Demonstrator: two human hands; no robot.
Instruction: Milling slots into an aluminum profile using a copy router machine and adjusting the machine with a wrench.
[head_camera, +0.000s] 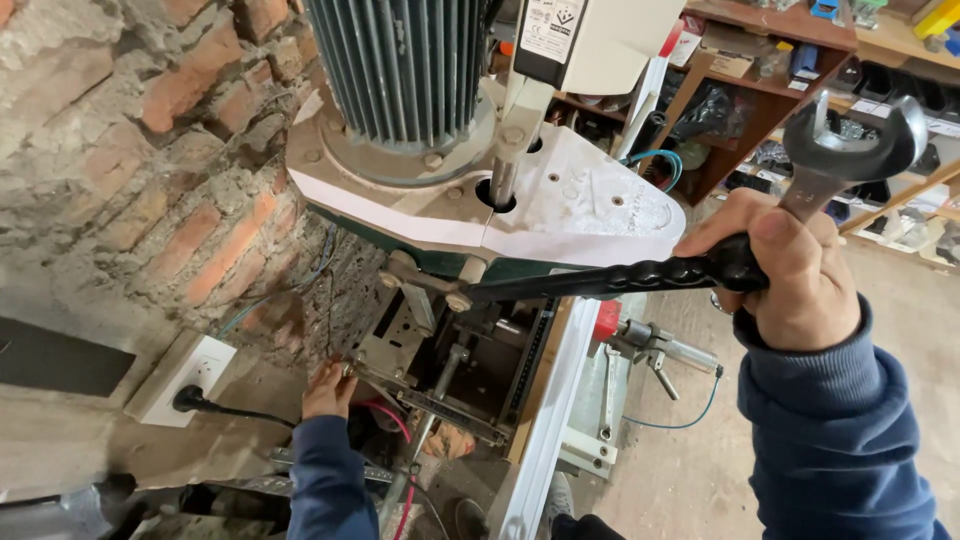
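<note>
Black lever handle (600, 277) runs nearly level from the machine's pivot (459, 300) out to the right hand.
Right hand (785, 270) is closed around the lever's outer end and a steel spanner (845, 150) that sticks up from the fist; left hand (328, 390) is low by the brick wall (150, 150), fingers on the machine's frame (440, 405), well apart from the lever.
</note>
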